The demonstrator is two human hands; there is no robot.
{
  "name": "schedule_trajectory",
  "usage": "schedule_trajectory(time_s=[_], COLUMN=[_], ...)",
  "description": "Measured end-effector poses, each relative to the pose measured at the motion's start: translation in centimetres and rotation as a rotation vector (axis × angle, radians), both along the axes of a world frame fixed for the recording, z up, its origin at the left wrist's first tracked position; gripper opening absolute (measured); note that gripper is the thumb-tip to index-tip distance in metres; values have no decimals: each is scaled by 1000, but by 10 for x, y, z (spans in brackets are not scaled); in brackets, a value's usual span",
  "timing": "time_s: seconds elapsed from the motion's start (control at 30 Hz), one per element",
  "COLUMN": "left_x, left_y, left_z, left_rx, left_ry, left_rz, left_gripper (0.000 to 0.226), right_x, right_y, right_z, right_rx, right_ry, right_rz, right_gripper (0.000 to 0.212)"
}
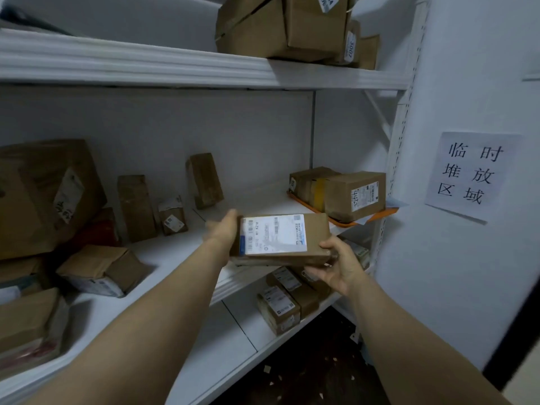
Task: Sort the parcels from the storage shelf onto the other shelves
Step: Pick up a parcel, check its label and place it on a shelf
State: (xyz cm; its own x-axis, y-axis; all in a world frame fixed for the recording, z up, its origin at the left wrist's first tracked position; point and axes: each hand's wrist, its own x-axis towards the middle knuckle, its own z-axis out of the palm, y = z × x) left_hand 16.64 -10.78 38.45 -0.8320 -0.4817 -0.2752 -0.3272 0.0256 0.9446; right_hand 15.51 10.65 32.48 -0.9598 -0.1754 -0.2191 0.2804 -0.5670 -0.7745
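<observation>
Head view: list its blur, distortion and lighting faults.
Head view: the left hand beside the parcel is smeared by motion; the upper shelf edge bows from the wide lens; light is dim and flat, the floor under the shelves nearly black; the wall sign is readable.

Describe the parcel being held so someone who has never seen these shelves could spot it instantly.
Find the white metal shelving unit beside the paper sign. In front of its middle shelf, a left hand and a right hand hold a flat brown cardboard parcel. Unlike the boxes on the orange tray behind it, a big white label covers most of its top.
</observation>
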Motion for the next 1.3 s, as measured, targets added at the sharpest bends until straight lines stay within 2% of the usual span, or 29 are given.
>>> schedule_trajectory(time_s=[0.03, 0.07, 0.13, 0.2, 0.23, 0.33, 0.4, 0.53, 0.63, 0.77, 0.87, 1.0, 1.07, 1.17, 1.2, 1.23, 1.3], left_x=[3, 5, 7, 9, 11, 6, 1, -5, -8, -14, -17, -24, -25, -23, -22, -20, -18], left_y=[1, 0, 4, 10, 14, 21, 25, 43, 55, 69, 87, 108, 120, 141, 147, 152, 161], left_z=[-1, -3, -8, -10, -10, -13, -16, -16, -17, -21, -24, -27, -29, -34, -37, -39, -45], left_rx=[129, 212, 253, 271, 274, 188, 148, 172, 151, 160, 146, 58, 77, 107, 117, 108, 97], left_ry=[-35, -68, -111, -126, -120, -29, 44, 134, 145, 132, 93, -24, -101, -257, -302, -336, -361], left_rz=[-31, -82, -158, -209, -226, -248, -281, -349, -387, -424, -439, -415, -407, -391, -386, -380, -362], left_gripper=[57, 61, 59, 41, 34, 21, 17, 56, 60, 58, 48, 42, 36, 27, 27, 27, 25], right_x=[1, -1, -3, -4, -5, -9, -11, -10, -7, -5, -1, 2, 1, 0, 0, 1, 3], right_y=[4, 6, 10, 15, 19, 30, 35, 42, 57, 79, 93, 109, 115, 130, 135, 140, 149], right_z=[-6, -11, -17, -22, -25, -30, -32, -39, -43, -46, -45, -45, -49, -59, -61, -62, -65], right_rx=[-26, -40, 5, 92, 117, 154, 172, 183, 136, 90, 85, 125, 266, 648, 758, 837, 929], right_ry=[11, 30, 22, -11, -30, -129, -190, -264, -259, -271, -283, -317, -253, 2, 92, 163, 201], right_rz=[10, 22, 17, -2, 0, -5, 5, -101, -132, -174, -198, -177, -225, -443, -468, -431, -174], right_gripper=[34, 46, 66, 77, 76, 44, 50, 43, 30, 38, 38, 48, 54, 66, 62, 54, 50])
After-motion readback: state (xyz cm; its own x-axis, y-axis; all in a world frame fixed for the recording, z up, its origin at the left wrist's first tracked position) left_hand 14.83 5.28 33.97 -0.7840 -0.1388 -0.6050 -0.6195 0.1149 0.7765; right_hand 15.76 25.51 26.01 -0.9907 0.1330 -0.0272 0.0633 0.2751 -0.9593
